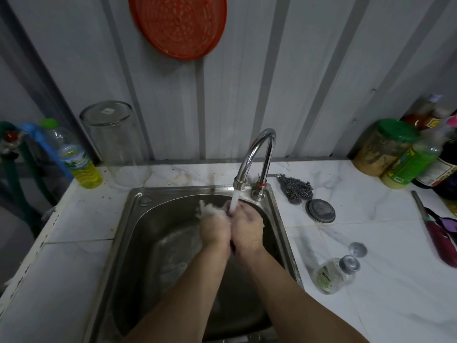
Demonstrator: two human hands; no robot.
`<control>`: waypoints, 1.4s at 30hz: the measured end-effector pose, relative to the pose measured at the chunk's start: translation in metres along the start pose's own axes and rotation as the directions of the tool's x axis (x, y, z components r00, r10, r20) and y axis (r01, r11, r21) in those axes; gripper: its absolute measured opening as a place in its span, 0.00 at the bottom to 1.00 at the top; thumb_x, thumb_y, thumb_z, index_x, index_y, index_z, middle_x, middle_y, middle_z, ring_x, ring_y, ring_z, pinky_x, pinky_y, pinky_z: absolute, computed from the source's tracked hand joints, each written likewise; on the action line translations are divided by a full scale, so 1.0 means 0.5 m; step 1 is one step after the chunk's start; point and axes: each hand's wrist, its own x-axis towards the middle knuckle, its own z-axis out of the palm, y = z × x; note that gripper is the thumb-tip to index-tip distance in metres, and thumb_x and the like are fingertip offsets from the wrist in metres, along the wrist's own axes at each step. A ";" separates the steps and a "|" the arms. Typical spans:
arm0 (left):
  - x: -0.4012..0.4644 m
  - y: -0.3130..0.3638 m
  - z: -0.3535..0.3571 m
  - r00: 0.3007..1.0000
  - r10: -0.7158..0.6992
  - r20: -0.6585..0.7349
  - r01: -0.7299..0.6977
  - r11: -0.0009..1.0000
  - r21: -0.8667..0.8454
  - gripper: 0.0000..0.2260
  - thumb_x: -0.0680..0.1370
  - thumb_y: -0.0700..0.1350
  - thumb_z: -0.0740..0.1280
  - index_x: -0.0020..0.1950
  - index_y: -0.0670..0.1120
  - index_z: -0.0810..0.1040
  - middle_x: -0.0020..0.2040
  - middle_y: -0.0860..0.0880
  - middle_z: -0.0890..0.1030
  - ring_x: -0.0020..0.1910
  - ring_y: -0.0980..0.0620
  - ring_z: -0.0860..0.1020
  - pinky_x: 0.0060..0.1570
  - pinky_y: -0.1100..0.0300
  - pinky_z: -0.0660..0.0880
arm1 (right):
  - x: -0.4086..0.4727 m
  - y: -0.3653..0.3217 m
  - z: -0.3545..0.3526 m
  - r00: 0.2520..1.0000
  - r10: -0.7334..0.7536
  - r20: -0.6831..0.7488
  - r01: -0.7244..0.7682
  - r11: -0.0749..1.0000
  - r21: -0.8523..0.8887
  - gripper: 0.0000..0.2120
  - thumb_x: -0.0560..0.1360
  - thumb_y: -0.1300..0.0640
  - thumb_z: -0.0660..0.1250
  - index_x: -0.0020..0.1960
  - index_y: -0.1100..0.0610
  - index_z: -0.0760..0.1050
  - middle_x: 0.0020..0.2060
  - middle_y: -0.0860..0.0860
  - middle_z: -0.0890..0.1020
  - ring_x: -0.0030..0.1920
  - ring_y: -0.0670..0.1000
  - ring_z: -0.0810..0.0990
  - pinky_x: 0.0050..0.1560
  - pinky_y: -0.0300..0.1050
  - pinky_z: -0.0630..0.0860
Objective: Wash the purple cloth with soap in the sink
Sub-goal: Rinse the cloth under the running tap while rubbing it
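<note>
Both my hands are pressed together over the steel sink (138, 219), under the water running from the tap (259, 154). My left hand (215, 227) and my right hand (248, 229) are closed around the purple cloth (232, 248), of which only a dark sliver shows between the wrists. White soap foam (210, 210) sticks out beyond my left fingers. A small clear soap bottle (333, 273) lies on its side on the counter, right of the sink.
A steel scourer (296, 189) and a round lid (320, 211) lie right of the tap. Jars and bottles (400, 154) crowd the back right corner. At the back left stand a glass jar (116, 144) and a yellow-liquid bottle (76, 159). A lighter (425, 211) lies far right.
</note>
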 end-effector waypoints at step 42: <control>0.019 0.020 -0.051 0.885 -0.351 0.305 0.364 0.931 0.016 0.16 0.77 0.55 0.70 0.52 0.42 0.83 0.36 0.41 0.87 0.32 0.43 0.86 0.29 0.52 0.82 | -0.067 0.003 -0.048 0.955 -0.246 0.166 0.229 0.966 0.117 0.13 0.75 0.58 0.67 0.60 0.54 0.78 0.47 0.44 0.85 0.48 0.42 0.84 0.46 0.35 0.80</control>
